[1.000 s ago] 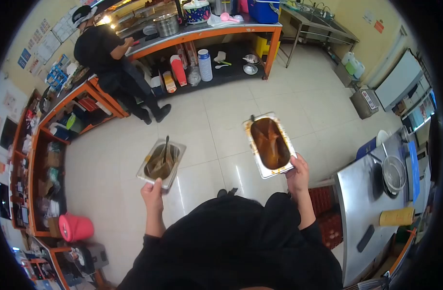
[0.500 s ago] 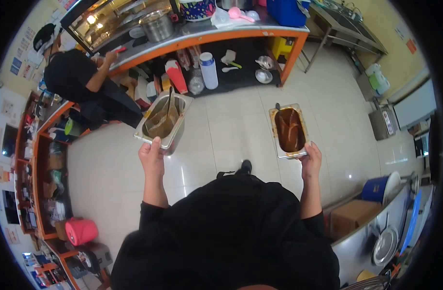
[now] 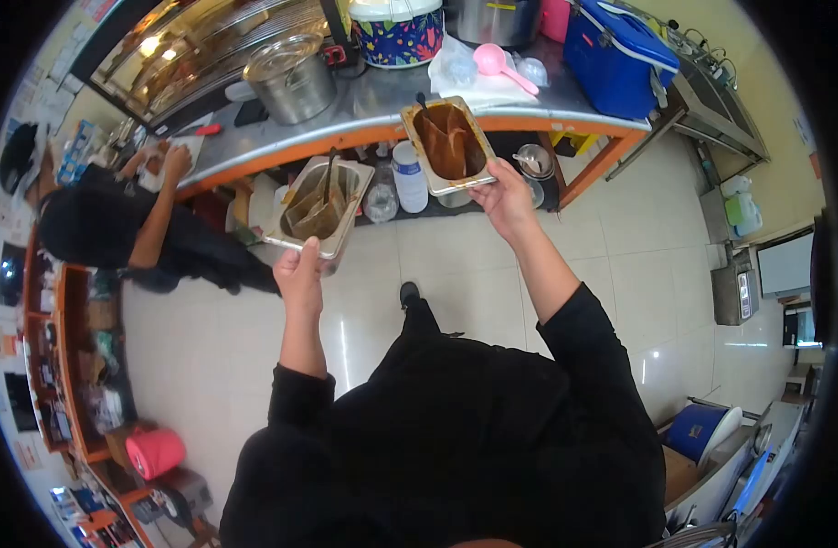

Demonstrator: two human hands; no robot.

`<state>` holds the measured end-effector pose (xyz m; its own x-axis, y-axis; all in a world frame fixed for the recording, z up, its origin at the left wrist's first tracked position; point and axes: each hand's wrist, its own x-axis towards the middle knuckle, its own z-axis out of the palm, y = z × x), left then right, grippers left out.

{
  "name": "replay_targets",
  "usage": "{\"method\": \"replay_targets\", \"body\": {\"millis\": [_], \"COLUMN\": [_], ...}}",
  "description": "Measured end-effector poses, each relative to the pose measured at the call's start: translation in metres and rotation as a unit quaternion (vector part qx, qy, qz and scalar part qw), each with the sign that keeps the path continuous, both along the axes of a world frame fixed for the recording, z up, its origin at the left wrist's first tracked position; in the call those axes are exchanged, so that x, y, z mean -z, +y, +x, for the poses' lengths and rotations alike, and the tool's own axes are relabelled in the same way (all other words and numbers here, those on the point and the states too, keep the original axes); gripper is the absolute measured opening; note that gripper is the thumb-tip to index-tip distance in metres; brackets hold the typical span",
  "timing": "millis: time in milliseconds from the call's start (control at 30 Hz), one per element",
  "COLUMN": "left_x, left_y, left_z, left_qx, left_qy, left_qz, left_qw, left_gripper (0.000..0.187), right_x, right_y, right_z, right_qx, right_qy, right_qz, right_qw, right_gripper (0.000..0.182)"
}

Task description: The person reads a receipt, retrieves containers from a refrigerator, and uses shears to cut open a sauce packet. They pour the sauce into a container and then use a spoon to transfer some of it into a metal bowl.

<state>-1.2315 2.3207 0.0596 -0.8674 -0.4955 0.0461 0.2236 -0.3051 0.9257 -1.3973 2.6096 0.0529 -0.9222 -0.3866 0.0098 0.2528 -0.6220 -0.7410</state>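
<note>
My left hand (image 3: 300, 274) grips the near rim of a rectangular steel food pan (image 3: 339, 219), thumb on top. Brownish sauce coats its inside, and a dark-handled utensil (image 3: 329, 173) leans in it. My right hand (image 3: 503, 203) holds a second steel pan (image 3: 448, 187) by its near right corner. Darker red-brown sauce lies in that one, with the dark handle of another utensil (image 3: 423, 102) at its far left corner. The right pan is higher and further forward, its far end overlapping the edge of the steel-topped counter (image 3: 373, 108) in view. Both pans hang in the air.
On the counter stand a lidded steel pot (image 3: 291, 82), a flowered tub (image 3: 397, 35), a pink scoop (image 3: 494, 62) on white plastic and a blue cooler box (image 3: 615, 59). A co-worker (image 3: 99, 219) stands at the left by a glass-fronted food warmer (image 3: 209, 55). Tiled floor (image 3: 474, 274) lies below.
I have stepped closer to the counter. My right hand has raised its pan forward and left, toward the counter's edge. The left pan has shifted slightly right and up. The co-worker's arms have moved.
</note>
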Motion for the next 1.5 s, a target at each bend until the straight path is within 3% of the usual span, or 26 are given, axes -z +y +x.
{"method": "replay_targets", "body": {"millis": [167, 233, 367, 433, 467, 567, 733, 833, 900, 967, 1033, 1100, 1200, 1267, 1300, 1333, 1367, 1433, 1500], "left_x": [-0.004, 0.008, 0.025, 0.027, 0.034, 0.024, 0.023, 0.013, 0.008, 0.035, 0.056, 0.068, 0.066, 0.058, 0.067, 0.088, 0.110, 0.152, 0.175], "left_y": [-0.025, -0.046, -0.061, -0.064, -0.068, -0.056, -0.045, -0.025, -0.012, -0.004, 0.023, 0.072, 0.151, 0.199, 0.211, 0.209, 0.210, 0.208, 0.206], "left_z": [-0.160, -0.216, -0.292, -0.314, -0.326, -0.344, -0.359, -0.345, -0.351, -0.330, -0.319, -0.313, -0.335, -0.370, -0.383, -0.394, -0.406, -0.427, -0.448], "left_qx": [0.017, 0.050, 0.090, 0.098, 0.134, 0.087, 0.103, 0.100, 0.100, 0.119, 0.132, 0.148, 0.074, -0.015, -0.056, -0.029, -0.047, -0.086, -0.207], "left_qy": [-0.024, -0.020, -0.013, -0.020, 0.034, 0.010, -0.016, -0.056, -0.095, -0.097, -0.099, -0.110, -0.018, 0.070, 0.108, 0.111, 0.112, 0.106, 0.211], "left_qz": [-0.008, -0.031, 0.024, 0.047, 0.065, 0.085, 0.054, 0.046, 0.055, 0.032, -0.020, -0.115, -0.372, -0.461, -0.506, -0.519, -0.524, -0.533, -0.649], "left_qw": [1.000, 0.998, 0.996, 0.994, 0.988, 0.993, 0.993, 0.992, 0.989, 0.988, 0.986, 0.976, 0.925, 0.884, 0.854, 0.847, 0.843, 0.835, 0.701], "left_gripper": [0.013, 0.016, 0.019, 0.019, 0.020, 0.020, 0.025, 0.030, 0.033, 0.033, 0.032, 0.028, 0.021, 0.019, 0.018, 0.023, 0.024, 0.025, 0.024], "right_x": [-0.017, 0.007, 0.010, 0.003, 0.001, 0.002, 0.001, -0.008, -0.010, 0.005, 0.045, 0.097, 0.189, 0.302, 0.322, 0.345, 0.390, 0.417, 0.462], "right_y": [-0.071, -0.090, -0.114, -0.118, -0.119, -0.123, -0.127, -0.113, -0.098, -0.072, -0.030, 0.025, 0.118, 0.174, 0.203, 0.230, 0.255, 0.282, 0.306], "right_z": [-0.107, -0.153, -0.195, -0.208, -0.215, -0.233, -0.251, -0.245, -0.251, -0.224, -0.210, -0.195, -0.188, -0.192, -0.200, -0.214, -0.226, -0.259, -0.297], "right_qx": [0.056, 0.047, 0.088, 0.080, 0.074, 0.068, 0.047, -0.017, -0.059, -0.063, -0.071, -0.100, -0.096, -0.024, -0.038, -0.049, -0.013, 0.052, 0.065], "right_qy": [-0.082, -0.074, -0.082, -0.094, -0.098, -0.118, -0.116, -0.119, -0.085, -0.041, 0.082, -0.005, -0.124, -0.053, -0.079, -0.103, -0.056, -0.075, -0.137], "right_qz": [-0.004, -0.031, -0.012, 0.000, 0.007, 0.078, 0.094, 0.176, 0.215, 0.213, 0.251, 0.241, 0.315, 0.418, 0.473, 0.525, 0.611, 0.712, 0.725], "right_qw": [0.995, 0.996, 0.993, 0.992, 0.992, 0.988, 0.988, 0.977, 0.971, 0.974, 0.962, 0.965, 0.936, 0.907, 0.877, 0.843, 0.789, 0.696, 0.672], "right_gripper": [0.014, 0.018, 0.018, 0.020, 0.021, 0.023, 0.032, 0.035, 0.035, 0.033, 0.034, 0.030, 0.013, 0.015, 0.017, 0.019, 0.023, 0.023, 0.026]}}
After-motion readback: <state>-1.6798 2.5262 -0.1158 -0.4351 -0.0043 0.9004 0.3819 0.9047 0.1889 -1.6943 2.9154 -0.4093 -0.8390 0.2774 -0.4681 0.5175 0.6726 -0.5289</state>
